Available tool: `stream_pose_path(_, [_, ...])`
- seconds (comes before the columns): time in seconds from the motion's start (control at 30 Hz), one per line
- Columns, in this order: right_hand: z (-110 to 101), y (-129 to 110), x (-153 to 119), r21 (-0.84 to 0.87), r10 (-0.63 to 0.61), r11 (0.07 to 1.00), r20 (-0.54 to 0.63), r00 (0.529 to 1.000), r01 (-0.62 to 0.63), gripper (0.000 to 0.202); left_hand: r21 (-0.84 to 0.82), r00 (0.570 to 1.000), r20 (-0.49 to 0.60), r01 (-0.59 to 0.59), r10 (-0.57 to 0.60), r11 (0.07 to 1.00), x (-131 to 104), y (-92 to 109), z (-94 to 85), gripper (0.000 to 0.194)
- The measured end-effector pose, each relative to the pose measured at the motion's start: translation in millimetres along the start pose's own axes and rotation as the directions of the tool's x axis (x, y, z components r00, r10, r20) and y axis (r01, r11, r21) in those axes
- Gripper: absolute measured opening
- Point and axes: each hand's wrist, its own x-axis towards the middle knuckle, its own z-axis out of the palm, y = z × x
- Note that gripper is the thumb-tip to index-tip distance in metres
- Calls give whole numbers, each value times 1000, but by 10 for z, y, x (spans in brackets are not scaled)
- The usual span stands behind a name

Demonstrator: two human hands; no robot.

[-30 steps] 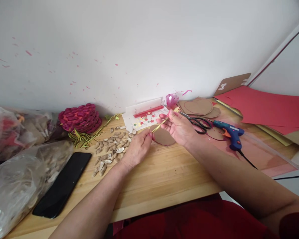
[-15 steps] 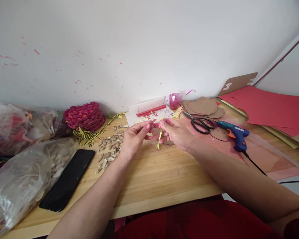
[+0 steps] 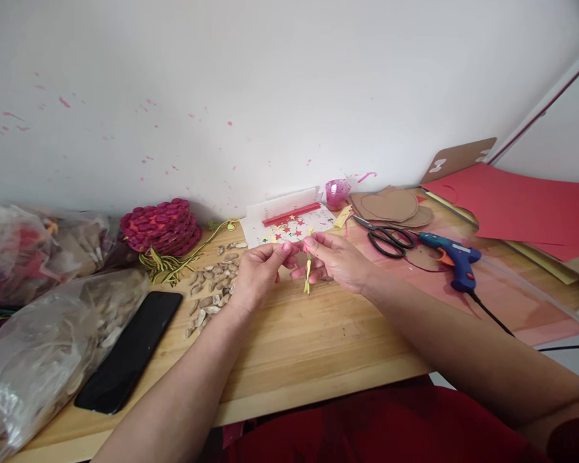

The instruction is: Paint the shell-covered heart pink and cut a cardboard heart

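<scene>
My right hand (image 3: pixel 335 260) pinches a short length of yellow-green cord (image 3: pixel 308 275), which dangles below its fingertips over the table. Close beside it, my left hand (image 3: pixel 260 270) has its thumb and forefinger pressed together, almost meeting the right fingertips. What sits between the left fingertips is too small to make out. Behind the hands lies a white sheet of paper (image 3: pixel 255 225) scattered with small red, yellow and green stars (image 3: pixel 296 233), with a red strip (image 3: pixel 292 215) across it. Peanut shells (image 3: pixel 215 280) are spread left of my left hand.
On the left are a black phone (image 3: pixel 130 350), a plastic bag of shells (image 3: pixel 43 347) and a stack of magenta pieces (image 3: pixel 161 225) with cord tails. To the right are scissors (image 3: pixel 390 244), a blue glue gun (image 3: pixel 456 260), brown cardboard shapes (image 3: pixel 386 206), red sheets (image 3: pixel 525 206) and a pink cup (image 3: pixel 336 194).
My fingertips have shifted slightly, and the yellow-green cord hangs a little lower and longer below my right hand. The view has tilted very slightly; the things on the table stay put.
</scene>
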Motion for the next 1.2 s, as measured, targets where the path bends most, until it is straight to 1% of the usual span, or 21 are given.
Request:
stream_pose_path(0.07, [-3, 8, 2, -4, -3, 1000, 1, 1000, 3, 25, 74, 1000, -1, -21, 21, 997, -7, 8, 5, 41])
stream_pose_path(0.17, [-4, 17, 4, -8, 5, 1000, 10, 1000, -5, 25, 150, 998, 31, -64, 60, 987, -16, 25, 26, 40])
stream_pose_path(0.27, [0, 13, 4, 0, 9, 1000, 19, 1000, -9, 26, 184, 995, 54, -98, 89, 978, -22, 46, 46, 37])
stream_pose_path(0.37, [8, 1, 3, 1, 10, 1000, 2, 1000, -10, 25, 216, 994, 53, -106, 97, 971, -35, 86, 49, 36])
stream_pose_path(0.5, [15, -9, 4, -22, 33, 999, -20, 999, -34, 20, 299, 995, 21, -102, 100, 949, -63, 141, 39, 45])
stream_pose_path(0.6, [17, -16, 1, -40, 42, 998, -22, 999, -42, 18, 334, 992, 14, -122, 125, 934, -64, 121, 35, 48])
stream_pose_path(0.7, [23, -34, -5, -50, 57, 997, -20, 998, -57, 17, 295, 991, 19, -133, 134, 946, -42, 55, 38, 40])
stream_pose_path(0.77, [29, -51, -8, -53, 72, 996, -19, 997, -73, 17, 260, 990, 43, -140, 134, 955, -27, 18, 43, 35])
stream_pose_path(0.87, [36, -71, -9, -52, 83, 995, -33, 996, -85, 19, 246, 988, 73, -151, 137, 957, -20, 12, 46, 30])
stream_pose_path(0.93, [38, -76, -7, -54, 79, 995, -42, 996, -81, 19, 265, 991, 65, -132, 119, 955, -25, 35, 42, 30])
stream_pose_path(1.03, [35, -69, 0, -57, 80, 995, -54, 995, -83, 18, 282, 996, 27, -84, 79, 956, -31, 64, 32, 38])
stream_pose_path(1.07, [32, -63, 3, -54, 81, 995, -57, 995, -84, 18, 264, 997, 20, -74, 72, 962, -30, 65, 31, 37])
stream_pose_path(1.13, [25, -44, 9, -51, 72, 996, -53, 996, -75, 18, 171, 998, 39, -47, 41, 984, -26, 56, 35, 33])
stream_pose_path(1.2, [19, -17, 14, -57, 48, 997, -37, 998, -50, 19, 30, 993, 112, 26, -29, 999, -24, 46, 49, 31])
